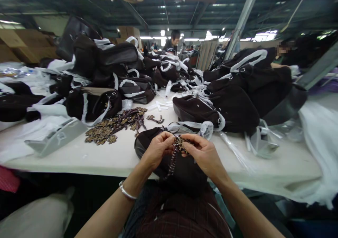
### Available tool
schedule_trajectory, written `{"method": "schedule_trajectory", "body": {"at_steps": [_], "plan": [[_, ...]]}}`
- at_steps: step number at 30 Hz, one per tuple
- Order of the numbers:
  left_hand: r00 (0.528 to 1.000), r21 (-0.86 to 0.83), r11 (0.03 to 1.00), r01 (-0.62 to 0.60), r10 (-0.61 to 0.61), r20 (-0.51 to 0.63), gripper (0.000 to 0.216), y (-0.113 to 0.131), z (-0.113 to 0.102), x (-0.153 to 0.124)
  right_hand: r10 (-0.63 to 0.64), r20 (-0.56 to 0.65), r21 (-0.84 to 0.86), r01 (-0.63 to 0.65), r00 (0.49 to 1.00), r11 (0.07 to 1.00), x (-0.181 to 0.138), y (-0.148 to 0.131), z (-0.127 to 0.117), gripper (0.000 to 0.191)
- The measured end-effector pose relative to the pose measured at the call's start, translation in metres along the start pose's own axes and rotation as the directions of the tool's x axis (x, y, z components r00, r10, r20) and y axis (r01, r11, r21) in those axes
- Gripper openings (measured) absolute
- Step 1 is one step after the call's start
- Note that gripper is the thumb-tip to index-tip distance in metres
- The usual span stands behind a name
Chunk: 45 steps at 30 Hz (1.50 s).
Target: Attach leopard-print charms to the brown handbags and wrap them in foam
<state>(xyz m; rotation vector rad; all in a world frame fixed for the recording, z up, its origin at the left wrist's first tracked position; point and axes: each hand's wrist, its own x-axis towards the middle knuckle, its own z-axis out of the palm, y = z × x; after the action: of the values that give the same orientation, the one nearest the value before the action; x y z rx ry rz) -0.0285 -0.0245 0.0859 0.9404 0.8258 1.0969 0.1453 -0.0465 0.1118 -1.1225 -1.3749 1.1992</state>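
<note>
Both hands meet over a dark brown handbag (188,176) at the table's front edge. My left hand (157,149) pinches the top of a bag charm with a metal ring by thumb and forefinger. The charm's leopard-patterned piece (182,145) sits between the thumb and fingers of my right hand (202,154). A dark braided cord (172,163) hangs from it against the bag. What exactly the left fingertips grip at the ring is too small to tell. The bag's wrapped handle (185,126) lies behind the hands.
A heap of similar charms (116,125) lies to the left, with a single charm (155,119) apart from it. Brown bags (232,104) with white-wrapped handles are stacked on the right and left. A grey-white tray (56,136) stands at left. A co-worker (173,42) is in the background.
</note>
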Motion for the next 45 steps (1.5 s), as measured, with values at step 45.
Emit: {"method": "schedule_trajectory", "body": {"at_steps": [45], "plan": [[0.995, 0.006, 0.996, 0.094, -0.095, 0.033, 0.027, -0.039, 0.026, -0.033, 0.195, 0.008, -0.194, -0.19, 0.981, 0.962, -0.032, 0.028, -0.035, 0.029]]}}
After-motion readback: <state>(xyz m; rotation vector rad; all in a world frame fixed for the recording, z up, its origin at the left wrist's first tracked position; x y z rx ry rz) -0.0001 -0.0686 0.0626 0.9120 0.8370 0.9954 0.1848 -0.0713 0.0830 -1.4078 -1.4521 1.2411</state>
